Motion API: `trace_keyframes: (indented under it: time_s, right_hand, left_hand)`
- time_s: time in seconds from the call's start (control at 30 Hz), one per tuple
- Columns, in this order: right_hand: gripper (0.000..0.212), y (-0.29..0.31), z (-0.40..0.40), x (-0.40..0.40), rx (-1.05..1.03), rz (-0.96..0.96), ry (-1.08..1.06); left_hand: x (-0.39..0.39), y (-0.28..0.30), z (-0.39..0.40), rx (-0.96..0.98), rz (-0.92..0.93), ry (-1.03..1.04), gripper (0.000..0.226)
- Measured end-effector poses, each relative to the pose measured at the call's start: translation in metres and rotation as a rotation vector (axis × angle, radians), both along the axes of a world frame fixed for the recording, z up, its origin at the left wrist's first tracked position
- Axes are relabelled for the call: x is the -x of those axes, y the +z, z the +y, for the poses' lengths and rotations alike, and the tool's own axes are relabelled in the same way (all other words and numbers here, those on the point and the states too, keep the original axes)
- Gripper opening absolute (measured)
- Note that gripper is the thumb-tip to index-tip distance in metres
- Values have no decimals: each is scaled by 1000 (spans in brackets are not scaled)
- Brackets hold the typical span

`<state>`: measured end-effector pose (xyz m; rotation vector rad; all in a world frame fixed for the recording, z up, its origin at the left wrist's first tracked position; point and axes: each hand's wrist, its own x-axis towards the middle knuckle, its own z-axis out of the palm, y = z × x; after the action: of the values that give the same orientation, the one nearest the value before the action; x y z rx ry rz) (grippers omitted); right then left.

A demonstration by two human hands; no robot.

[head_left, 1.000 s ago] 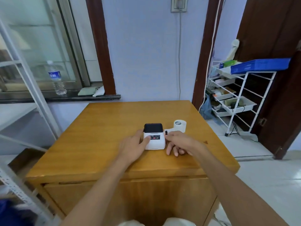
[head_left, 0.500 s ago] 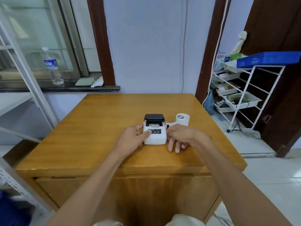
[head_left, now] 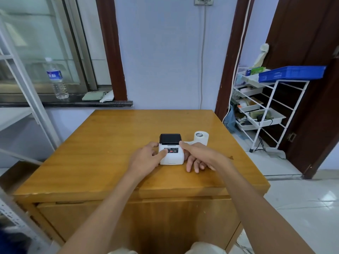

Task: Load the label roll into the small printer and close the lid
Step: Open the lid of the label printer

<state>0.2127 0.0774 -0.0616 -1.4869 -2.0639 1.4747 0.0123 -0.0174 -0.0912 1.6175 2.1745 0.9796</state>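
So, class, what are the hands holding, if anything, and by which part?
The left hand grips the printer by its left side, thumb on the top panel. The right hand only touches its right side, fingers straight.

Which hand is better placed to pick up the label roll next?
Right. The label roll stands just beyond the right hand, right of the printer; the left hand holds the printer's opposite side.

- Wooden table (head_left: 110,153), glossy top
- Water bottle (head_left: 56,81) upright on dark window sill (head_left: 73,103)
- Folded green cloth (head_left: 92,95) on the sill, white one beside it
- White wire rack (head_left: 271,110) with trays, at right
- Blue basket (head_left: 291,73) on top of the rack
- Cable (head_left: 202,61) hanging down the wall
- Dark brown door (head_left: 311,107)
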Motion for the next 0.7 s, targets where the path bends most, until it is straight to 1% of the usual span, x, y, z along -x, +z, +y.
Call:
trace_keyframes:
  time_s: [0.13,0.23,0.33,0.4,0.47,0.57,0.6,0.7]
  right_hand:
    - [86,3,1,3,20,-20,3]
    - [97,12,-1,5,87,-53,23]
    - [116,27,2,16,105,-191,8]
    - [119,39,7,26,69,-279,-23]
    - [109,51,16,34,0,-326,-51]
    - [81,64,28,43,-72,-289,-96]
    - [75,65,31,45,-78,-274,-112]
    - [72,62,40,54,-165,-274,-149]
  left_hand:
    - [0,0,-1,-10,-21,-3,59]
    - [1,0,-1,-21,-36,-12,59]
    - [1,-1,-1,-37,-46,-17,59]
    - [2,-2,-2,-50,-46,-18,60]
    - [2,-3,-2,-53,-40,-19,58]
    - [4,-4,0,-52,-18,-15,55]
    - [4,-5,1,-50,-5,-12,54]
    - [4,-6,2,-47,-1,-8,52]
